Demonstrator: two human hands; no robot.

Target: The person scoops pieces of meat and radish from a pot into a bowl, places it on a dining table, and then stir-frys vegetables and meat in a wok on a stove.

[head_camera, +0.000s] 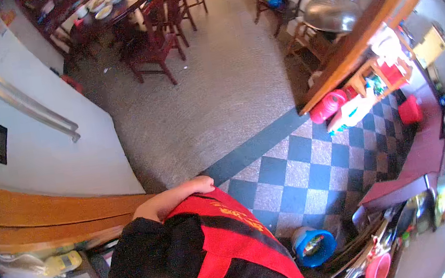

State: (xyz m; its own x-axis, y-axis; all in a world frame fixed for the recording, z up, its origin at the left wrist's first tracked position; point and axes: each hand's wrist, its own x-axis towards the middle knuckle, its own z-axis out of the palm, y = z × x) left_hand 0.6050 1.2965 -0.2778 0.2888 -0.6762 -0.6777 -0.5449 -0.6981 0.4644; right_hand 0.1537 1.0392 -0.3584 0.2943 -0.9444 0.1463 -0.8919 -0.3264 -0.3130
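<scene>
My left hand (203, 183) is bent in front of me at the upper edge of the red apron (236, 209) that I wear over a black top. Its fingers curl down against the cloth and are mostly hidden, so a grip on the apron cannot be made out. The apron bears yellow writing and a black band. My right hand is out of view. Before me lies a doorway between a blue-and-grey checked floor (297, 184) and a plain grey floor (232, 86).
A white refrigerator (51, 163) with a long handle stands left. A blue bucket (326, 252) holding scraps is near my right side. Pink vacuum flasks (329, 106) stand by the wooden door frame (372, 24). Farther off are wooden chairs (155, 56) and a table with dishes (104, 12).
</scene>
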